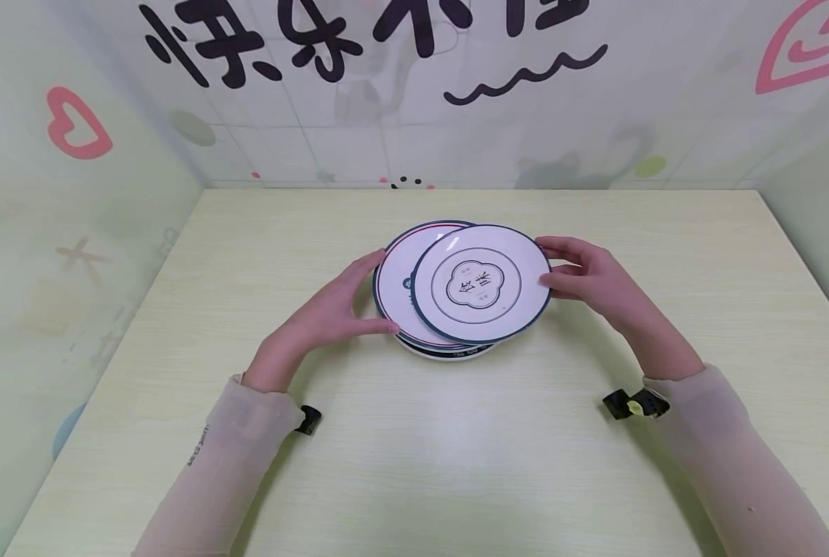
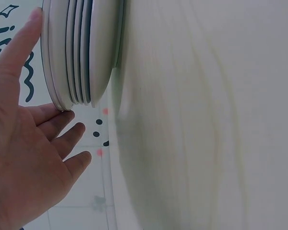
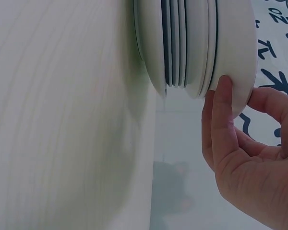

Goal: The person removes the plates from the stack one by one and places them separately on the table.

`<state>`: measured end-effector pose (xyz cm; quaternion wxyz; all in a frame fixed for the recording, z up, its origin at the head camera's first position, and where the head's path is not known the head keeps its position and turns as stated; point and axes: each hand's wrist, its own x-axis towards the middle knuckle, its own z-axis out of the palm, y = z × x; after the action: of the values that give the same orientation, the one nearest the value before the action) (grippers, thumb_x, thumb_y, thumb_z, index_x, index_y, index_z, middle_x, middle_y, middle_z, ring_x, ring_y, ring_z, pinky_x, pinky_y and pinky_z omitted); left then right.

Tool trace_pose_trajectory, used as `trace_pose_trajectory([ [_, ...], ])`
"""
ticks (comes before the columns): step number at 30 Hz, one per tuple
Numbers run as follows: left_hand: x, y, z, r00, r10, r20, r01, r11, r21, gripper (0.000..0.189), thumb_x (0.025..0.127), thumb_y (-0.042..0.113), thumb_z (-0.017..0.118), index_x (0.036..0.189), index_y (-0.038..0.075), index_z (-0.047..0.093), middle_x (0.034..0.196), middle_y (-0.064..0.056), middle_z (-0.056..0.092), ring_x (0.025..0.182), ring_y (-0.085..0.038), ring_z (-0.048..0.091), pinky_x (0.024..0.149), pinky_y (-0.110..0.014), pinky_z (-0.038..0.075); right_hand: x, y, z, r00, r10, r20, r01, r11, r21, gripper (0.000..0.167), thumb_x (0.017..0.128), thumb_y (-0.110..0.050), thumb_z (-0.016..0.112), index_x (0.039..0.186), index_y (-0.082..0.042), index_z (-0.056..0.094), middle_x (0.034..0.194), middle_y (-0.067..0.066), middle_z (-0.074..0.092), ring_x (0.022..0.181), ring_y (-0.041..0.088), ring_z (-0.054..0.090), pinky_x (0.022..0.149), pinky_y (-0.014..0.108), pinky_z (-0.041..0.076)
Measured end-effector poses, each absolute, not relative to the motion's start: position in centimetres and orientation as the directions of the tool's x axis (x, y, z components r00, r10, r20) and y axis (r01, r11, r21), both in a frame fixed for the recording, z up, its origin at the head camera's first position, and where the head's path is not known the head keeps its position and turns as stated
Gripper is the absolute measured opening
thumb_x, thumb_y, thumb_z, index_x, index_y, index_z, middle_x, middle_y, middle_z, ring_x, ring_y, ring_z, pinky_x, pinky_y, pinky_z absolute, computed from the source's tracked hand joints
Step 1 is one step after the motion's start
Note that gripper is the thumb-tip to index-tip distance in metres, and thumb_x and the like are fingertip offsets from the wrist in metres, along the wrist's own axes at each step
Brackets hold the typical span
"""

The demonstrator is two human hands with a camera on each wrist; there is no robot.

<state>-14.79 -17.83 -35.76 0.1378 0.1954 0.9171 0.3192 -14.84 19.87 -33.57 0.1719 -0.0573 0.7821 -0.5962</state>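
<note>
Right grip [image 1: 595,288] pinches the top plate [image 1: 477,282], offset rightward over the plate stack [image 1: 394,280] on the desk [image 1: 414,480]; left grip [image 1: 327,313], spread, touches the stack's left edge. Shifting that plate seems underway; next needs a level hold.

Left wrist cam: your left hand [image 2: 31,153] has thumb and fingertips at the rim of a plate stack [image 2: 79,52], seen edge-on, other fingers spread. Tabletop [image 2: 201,124] frame right, printed wall [image 2: 81,194] behind.
</note>
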Motion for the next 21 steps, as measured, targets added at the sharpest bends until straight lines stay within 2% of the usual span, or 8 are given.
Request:
trace_pose_trajectory([
  [7,-14.8,-17.82,-35.73,-0.886,0.446,-0.129,0.268,0.718,0.642,0.115,0.072,0.052,0.086,0.161,0.026,0.017,0.168,-0.001,0.018,0.156,-0.026,0.017,0.126,-0.053,0.023,-14.84,19.94,-33.57,-0.934,-0.29,-0.207,0.125,0.276,-0.953,0.061,0.097,-0.007,0.063,0.152,-0.003,0.037,0.125,-0.001,0.053,0.097,-0.003,0.065,0.08,0.018,0.06],
  [21,-14.73,-17.81,-35.65,-0.887,0.442,-0.135,0.262,0.721,0.642,0.114,0.073,0.051,0.085,0.161,0.026,0.017,0.168,0.0,0.017,0.156,-0.026,0.016,0.126,-0.054,0.023,-14.71,19.9,-33.53,-0.931,-0.28,-0.234,0.162,0.255,-0.953,0.061,0.097,-0.007,0.061,0.152,-0.006,0.037,0.126,0.0,0.052,0.092,0.001,0.067,0.078,0.024,0.063],
])
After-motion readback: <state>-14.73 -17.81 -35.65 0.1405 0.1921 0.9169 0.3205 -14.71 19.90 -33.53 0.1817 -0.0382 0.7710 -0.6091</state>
